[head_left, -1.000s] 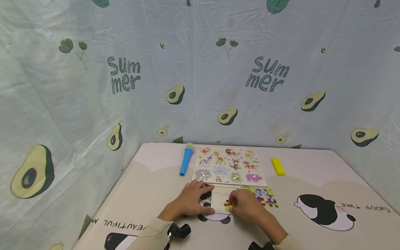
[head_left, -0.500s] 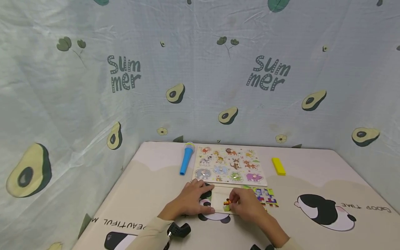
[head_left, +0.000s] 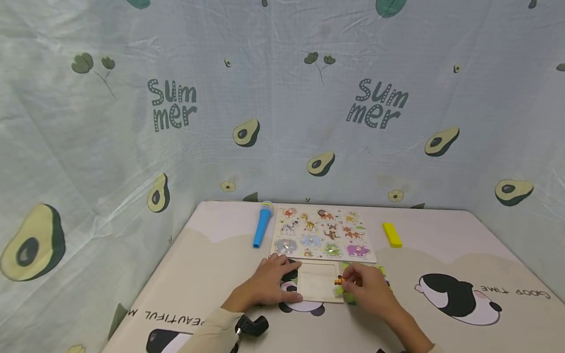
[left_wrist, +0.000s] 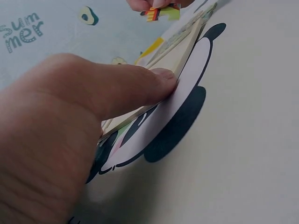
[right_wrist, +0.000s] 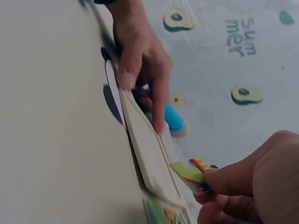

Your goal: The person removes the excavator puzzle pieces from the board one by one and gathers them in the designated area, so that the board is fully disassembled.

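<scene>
A shallow wooden puzzle tray (head_left: 315, 283) lies on the table, its pale floor showing bare. My left hand (head_left: 266, 280) steadies its left side, straight thumb and index finger spread to the near and far corners; in the left wrist view the thumb (left_wrist: 156, 84) presses the edge. My right hand (head_left: 370, 290) pinches a colourful jigsaw piece (right_wrist: 189, 177) between thumb and fingertips, raised by the tray's right side. The piece is green with a red and yellow striped part. More jigsaw pieces (head_left: 350, 297) lie right of the tray, partly hidden under the right hand.
Behind the tray lies an animal peg board (head_left: 324, 233). A blue toy microphone (head_left: 262, 225) is at its left, a yellow block (head_left: 392, 235) at its right. A printed fabric wall (head_left: 282, 108) rises behind the panda-patterned tabletop (head_left: 212, 269).
My right hand has moved right with the jigsaw piece, from over the tray to its right edge, and now covers more of the loose pieces. My left hand stays in place.
</scene>
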`<action>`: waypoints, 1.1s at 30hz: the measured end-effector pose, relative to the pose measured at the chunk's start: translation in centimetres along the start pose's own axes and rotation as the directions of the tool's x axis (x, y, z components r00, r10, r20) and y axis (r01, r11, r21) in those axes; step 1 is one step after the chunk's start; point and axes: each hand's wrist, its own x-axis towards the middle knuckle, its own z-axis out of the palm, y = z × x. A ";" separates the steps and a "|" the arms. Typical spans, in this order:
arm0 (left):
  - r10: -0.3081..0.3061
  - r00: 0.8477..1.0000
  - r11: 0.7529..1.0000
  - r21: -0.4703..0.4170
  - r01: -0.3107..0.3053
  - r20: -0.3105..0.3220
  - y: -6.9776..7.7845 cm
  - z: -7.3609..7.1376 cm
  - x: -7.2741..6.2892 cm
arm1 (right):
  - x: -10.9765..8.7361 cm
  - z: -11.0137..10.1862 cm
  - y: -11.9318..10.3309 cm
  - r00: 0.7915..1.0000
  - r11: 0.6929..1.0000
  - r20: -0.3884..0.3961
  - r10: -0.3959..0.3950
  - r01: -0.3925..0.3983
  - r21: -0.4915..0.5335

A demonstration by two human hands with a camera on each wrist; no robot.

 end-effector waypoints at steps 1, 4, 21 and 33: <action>-0.003 1.000 1.000 -0.007 0.003 0.002 0.0 0.0 0.0 | -0.1 -0.4 0.3 1.000 1.000 -0.010 0.016 -0.016 0.007; -0.008 1.000 1.000 -0.015 0.008 0.006 -0.1 0.0 0.0 | -0.3 -1.7 1.3 0.997 0.998 -0.034 0.067 -0.066 0.021; -0.015 1.000 1.000 0.001 0.015 0.014 -0.2 0.2 0.2 | -1.3 -6.2 5.4 0.972 0.971 -0.011 0.235 -0.235 0.036; -0.008 1.000 1.000 0.016 0.008 0.008 -0.1 0.1 0.1 | -1.5 -7.2 7.5 0.935 0.937 0.090 0.343 -0.347 0.039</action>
